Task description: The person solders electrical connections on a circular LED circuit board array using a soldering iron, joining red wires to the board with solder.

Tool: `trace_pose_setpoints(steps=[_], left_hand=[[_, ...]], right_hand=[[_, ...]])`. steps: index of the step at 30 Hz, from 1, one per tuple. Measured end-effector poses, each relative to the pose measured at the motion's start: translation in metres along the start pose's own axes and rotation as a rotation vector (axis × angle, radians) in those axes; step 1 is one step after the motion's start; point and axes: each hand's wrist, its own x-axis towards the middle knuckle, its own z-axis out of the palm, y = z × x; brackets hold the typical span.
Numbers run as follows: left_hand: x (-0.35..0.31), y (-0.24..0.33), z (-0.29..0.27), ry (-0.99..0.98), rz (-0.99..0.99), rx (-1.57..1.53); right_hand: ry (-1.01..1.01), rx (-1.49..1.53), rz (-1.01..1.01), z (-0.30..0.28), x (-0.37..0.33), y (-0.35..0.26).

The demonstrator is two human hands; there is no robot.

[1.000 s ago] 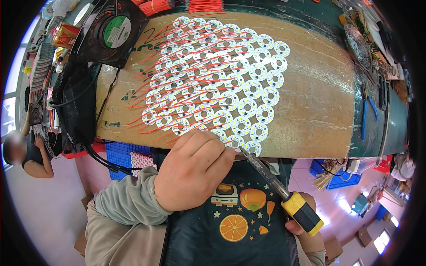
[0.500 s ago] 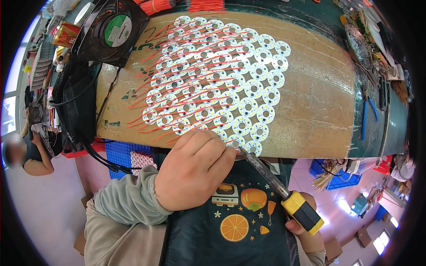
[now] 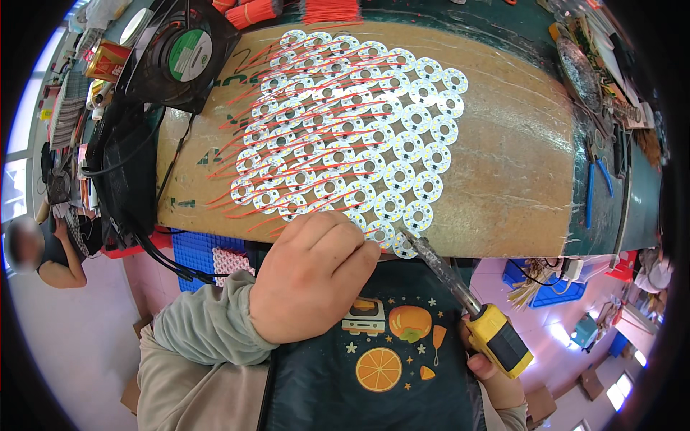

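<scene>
Ring-shaped white LED boards point(image 3: 408, 146) lie in a slanted grid on a brown board, many with red wires point(image 3: 287, 152) trailing leftward. My left hand point(image 3: 313, 276) is closed at the grid's near edge, fingers bunched. A short red wire shows at its fingertips, reaching one near LED board point(image 3: 380, 231); the pinch itself is mostly hidden under the hand. My right hand point(image 3: 483, 363) grips the yellow and black handle of a soldering iron point(image 3: 449, 276). The iron slants up and left, its tip close to the nearest corner LED board; whether they touch I cannot tell.
A black fan point(image 3: 188, 56) stands at the far left, with black cables point(image 3: 136, 230) below it. Bundles of red wire point(image 3: 327, 10) lie at the back. Blue-handled pliers point(image 3: 598, 179) rest on the right. Another person point(image 3: 61, 248) sits at the far left.
The soldering iron has moved slightly right, its tip drawing away from the LED board by my left fingertips. The grid has shifted slightly left. My left hand stays nearly in place.
</scene>
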Motion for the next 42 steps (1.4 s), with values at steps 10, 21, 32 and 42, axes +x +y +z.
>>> trace_pose_setpoints(steps=[10, 21, 32, 42], left_hand=[[0.021, -0.015, -0.005, 0.095, -0.027, -0.008], [0.024, -0.024, 0.001, 0.024, 0.007, 0.012], [0.025, -0.026, 0.003, 0.023, 0.016, 0.019], [0.025, -0.025, 0.004, 0.017, 0.010, 0.028]], right_hand=[[0.064, -0.048, -0.264, 0.011, 0.028, 0.000], [0.029, -0.120, -0.289, 0.014, 0.045, -0.018], [0.051, -0.205, -0.267, 0.017, 0.046, -0.017], [0.034, -0.199, -0.270, 0.015, 0.048, -0.018]])
